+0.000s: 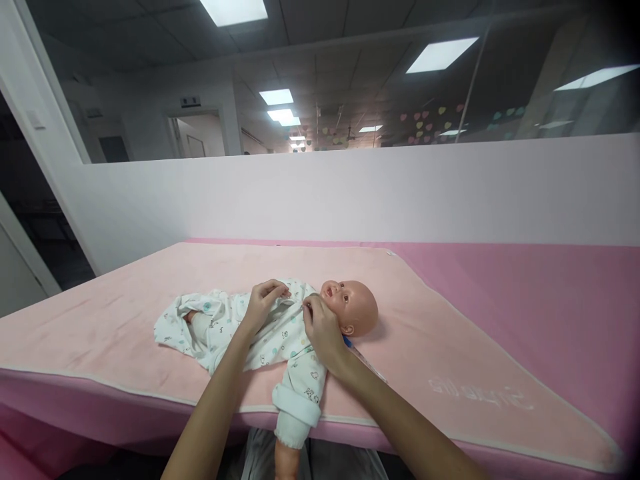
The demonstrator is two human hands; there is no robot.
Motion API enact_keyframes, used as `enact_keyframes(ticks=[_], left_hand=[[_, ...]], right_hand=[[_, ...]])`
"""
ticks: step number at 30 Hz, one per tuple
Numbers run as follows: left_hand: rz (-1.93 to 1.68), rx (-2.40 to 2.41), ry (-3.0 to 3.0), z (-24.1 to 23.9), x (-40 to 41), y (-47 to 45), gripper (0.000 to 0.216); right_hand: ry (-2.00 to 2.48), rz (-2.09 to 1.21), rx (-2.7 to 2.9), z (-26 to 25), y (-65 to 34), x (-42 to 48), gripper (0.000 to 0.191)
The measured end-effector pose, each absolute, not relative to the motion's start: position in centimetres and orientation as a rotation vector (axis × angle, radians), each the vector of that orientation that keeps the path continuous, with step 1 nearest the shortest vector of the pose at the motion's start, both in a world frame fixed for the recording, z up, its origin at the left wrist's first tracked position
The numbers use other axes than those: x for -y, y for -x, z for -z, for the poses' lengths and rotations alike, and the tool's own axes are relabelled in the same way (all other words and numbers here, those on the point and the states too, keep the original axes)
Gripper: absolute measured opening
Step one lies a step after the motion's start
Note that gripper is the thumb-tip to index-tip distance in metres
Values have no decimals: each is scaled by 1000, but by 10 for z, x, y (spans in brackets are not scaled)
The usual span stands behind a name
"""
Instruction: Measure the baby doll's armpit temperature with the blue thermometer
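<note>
A baby doll [350, 305] lies on its back on a pale pink blanket [125, 320], head to the right. It wears a white printed romper [280, 333]. My left hand [263, 305] pinches the romper's cloth over the chest. My right hand [320, 328] pinches the collar just under the doll's chin. One sleeved doll arm [299, 400] hangs over the table's near edge.
The blanket covers a pink table [525, 293] that runs along a white partition wall [350, 193] topped with glass. A thin pen-like object with a blue tip [361, 357] lies under my right wrist. A doorway opens at far left.
</note>
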State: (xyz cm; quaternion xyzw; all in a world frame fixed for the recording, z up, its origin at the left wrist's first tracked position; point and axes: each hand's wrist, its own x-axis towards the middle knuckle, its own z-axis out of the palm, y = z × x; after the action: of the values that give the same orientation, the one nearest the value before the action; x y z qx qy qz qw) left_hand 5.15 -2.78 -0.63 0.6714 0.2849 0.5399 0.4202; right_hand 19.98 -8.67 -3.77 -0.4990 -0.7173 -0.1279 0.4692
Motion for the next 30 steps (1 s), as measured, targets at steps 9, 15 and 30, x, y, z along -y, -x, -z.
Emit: enact_keyframes(ticks=[9,15,30], left_hand=[[-1366,-915,-1955,15,38,-25,19],[-1462,-1219,-2251,24,40,-32,25],[-957,-1402,-2260,7,40,-20,29]], right_hand=[[1066,560,2039,20,-181,84,19],[1065,441,2109,24,-168,69,10],[952,284,1963,37,-175,69,8]])
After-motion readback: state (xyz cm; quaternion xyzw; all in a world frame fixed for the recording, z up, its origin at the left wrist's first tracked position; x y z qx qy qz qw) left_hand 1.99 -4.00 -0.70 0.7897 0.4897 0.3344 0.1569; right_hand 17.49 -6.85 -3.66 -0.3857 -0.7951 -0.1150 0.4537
